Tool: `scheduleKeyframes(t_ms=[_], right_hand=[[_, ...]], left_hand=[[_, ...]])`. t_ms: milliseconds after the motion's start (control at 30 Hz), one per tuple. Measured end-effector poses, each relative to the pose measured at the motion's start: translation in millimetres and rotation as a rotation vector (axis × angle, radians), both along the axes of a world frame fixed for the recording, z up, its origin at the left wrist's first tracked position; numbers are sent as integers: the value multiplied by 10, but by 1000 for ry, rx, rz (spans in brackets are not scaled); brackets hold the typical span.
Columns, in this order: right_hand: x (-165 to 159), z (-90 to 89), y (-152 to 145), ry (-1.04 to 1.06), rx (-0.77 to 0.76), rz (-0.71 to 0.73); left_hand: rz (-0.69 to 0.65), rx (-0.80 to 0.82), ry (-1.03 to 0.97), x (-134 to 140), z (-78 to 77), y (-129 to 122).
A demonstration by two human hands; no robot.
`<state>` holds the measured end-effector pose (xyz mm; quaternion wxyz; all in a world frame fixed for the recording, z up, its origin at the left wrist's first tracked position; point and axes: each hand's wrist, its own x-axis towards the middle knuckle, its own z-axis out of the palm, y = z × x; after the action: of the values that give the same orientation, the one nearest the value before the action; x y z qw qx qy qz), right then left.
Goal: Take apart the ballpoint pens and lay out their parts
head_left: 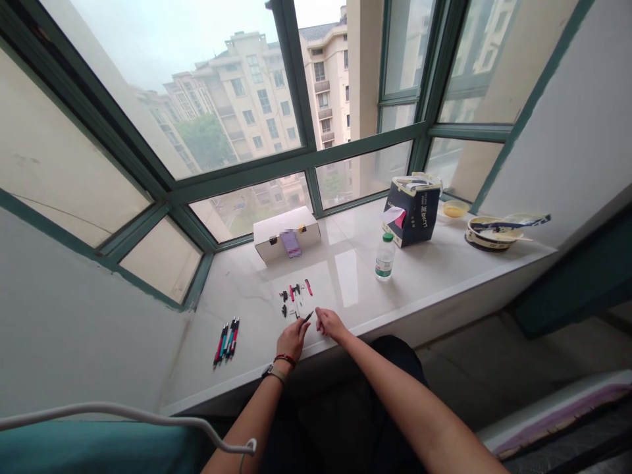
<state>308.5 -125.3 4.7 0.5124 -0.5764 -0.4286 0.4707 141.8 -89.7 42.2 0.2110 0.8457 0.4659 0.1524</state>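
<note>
My left hand (291, 341) is closed around a slim dark pen part (307, 318) that points up and to the right. Close to its tip, my right hand (330, 324) has its fingers curled together; whatever they pinch, if anything, is too small to make out. Just beyond my hands, loose pen parts lie on the white sill: a red barrel piece (291, 293), another red piece (309, 288), black pieces (284, 296) and small thin bits. To the left, several pens (227, 341) in red and teal with black ends lie side by side.
A white box (287, 236) stands by the window. Right of the parts are a clear bottle (384, 258) with a green cap, a dark paper bag (413, 212), a small bowl (455, 209) and a takeaway bowl (488, 237). A white tube (123, 412) crosses the lower left.
</note>
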Motion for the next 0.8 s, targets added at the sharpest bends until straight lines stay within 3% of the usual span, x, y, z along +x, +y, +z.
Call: scheduleKeyframes(t_ms=[267,467,667,800], right_hand=[[-9,-31,-2,-127,38,41],[3,-27,27,-100,21,-24],[22,-16,24,15,15,-12],[26,-4,15,39,18,-16]], left_hand=[[-165,120,228,-105,-32,2],[-168,105,6,-95,33,24],[-58,48,223,-21,145,41],[-99,-3,189,-10,182,58]])
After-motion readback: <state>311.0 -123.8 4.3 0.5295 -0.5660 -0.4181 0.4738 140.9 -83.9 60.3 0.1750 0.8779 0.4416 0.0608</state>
